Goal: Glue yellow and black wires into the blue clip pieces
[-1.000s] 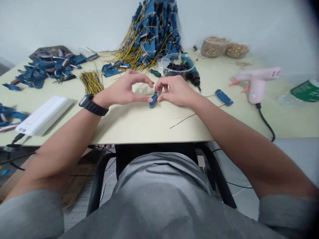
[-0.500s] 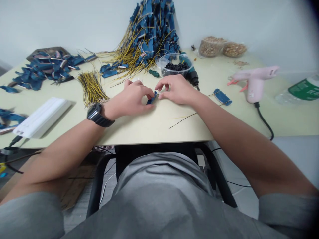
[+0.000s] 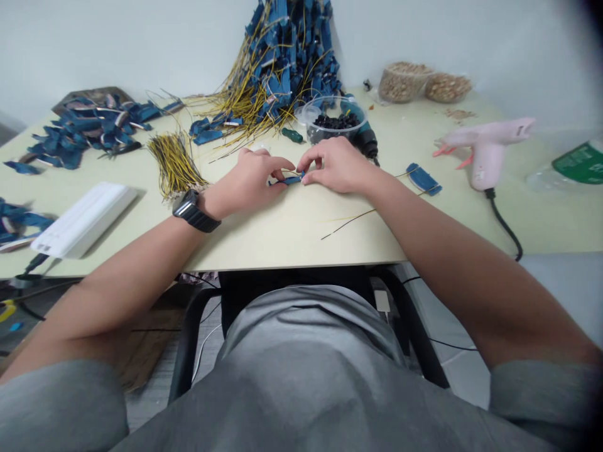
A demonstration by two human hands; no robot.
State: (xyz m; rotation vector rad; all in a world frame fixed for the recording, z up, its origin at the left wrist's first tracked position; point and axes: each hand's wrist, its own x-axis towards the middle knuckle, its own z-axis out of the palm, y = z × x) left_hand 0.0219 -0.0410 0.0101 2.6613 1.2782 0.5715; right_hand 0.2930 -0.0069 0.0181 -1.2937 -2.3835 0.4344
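Observation:
Between my hands, just above the table, is a small blue strip-like piece [image 3: 293,180]. My left hand [image 3: 257,179], with a black watch on its wrist, pinches its left end between thumb and finger. At its right end the fingertips of my right hand [image 3: 332,166] close on the piece, and a thin wire seems to run along it. Past my right forearm lies another blue piece [image 3: 424,179] with thin wires; loose wire ends [image 3: 346,226] show on the near side of that arm.
Behind my hands stand a tall heap of blue pieces with yellow wires [image 3: 287,63] and a clear tub of black parts [image 3: 335,122]. Left are a wire bundle [image 3: 172,163], more blue pieces [image 3: 85,129] and a white box [image 3: 85,220]. A pink glue gun [image 3: 485,150] stands right.
The blue piece has turned from a slanted position to lie nearly level between my hands. My left fingers have shifted back a little along it. The view has moved slightly.

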